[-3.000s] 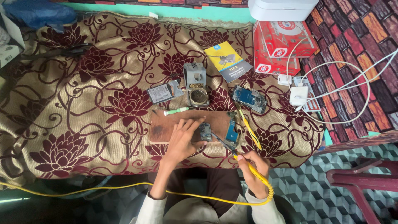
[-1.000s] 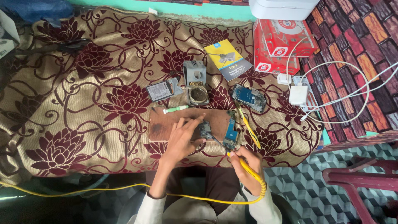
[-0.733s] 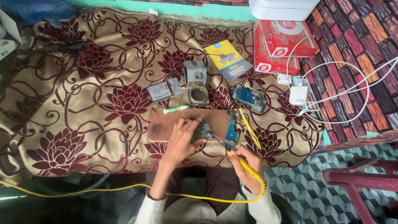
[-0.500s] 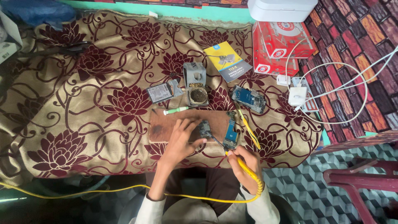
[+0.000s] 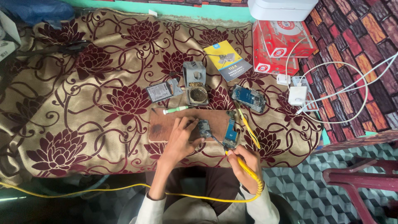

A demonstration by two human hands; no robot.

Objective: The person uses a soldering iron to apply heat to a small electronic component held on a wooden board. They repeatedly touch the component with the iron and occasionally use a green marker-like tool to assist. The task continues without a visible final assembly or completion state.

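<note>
1. I see my left hand [image 5: 179, 139] lying on the wooden board [image 5: 166, 126], its fingers [image 5: 191, 123] curled down onto a small grey circuit board [image 5: 203, 127], pinning it at its left edge.
2. That circuit board sits on the right half of the wooden board, just past my left fingertips and partly under them.
3. My right hand [image 5: 247, 162] is closed round the yellow handle of a soldering iron [image 5: 236, 159]; the fingers are wrapped tight on it, below the wooden board's right corner.
4. The iron's dark tip slants up and left from my right fingers to the lower right edge of the small circuit board; I cannot tell whether it touches.
5. A blue circuit board [image 5: 230, 133] lies just beside the grey one, between it and my right hand.
6. The iron's yellow cord [image 5: 124, 187] loops under my right wrist and runs off left across the floor.
7. A green-handled screwdriver [image 5: 176, 109] lies along the wooden board's top edge, just above my left fingers.
8. Beyond it stand a grey soldering-iron stand [image 5: 195, 83] and a flat phone battery [image 5: 159, 92].
9. An opened phone [image 5: 248, 98] lies to the upper right, well apart from both hands.
10. Everything rests on a flowered maroon and gold cloth [image 5: 83, 103].
</note>
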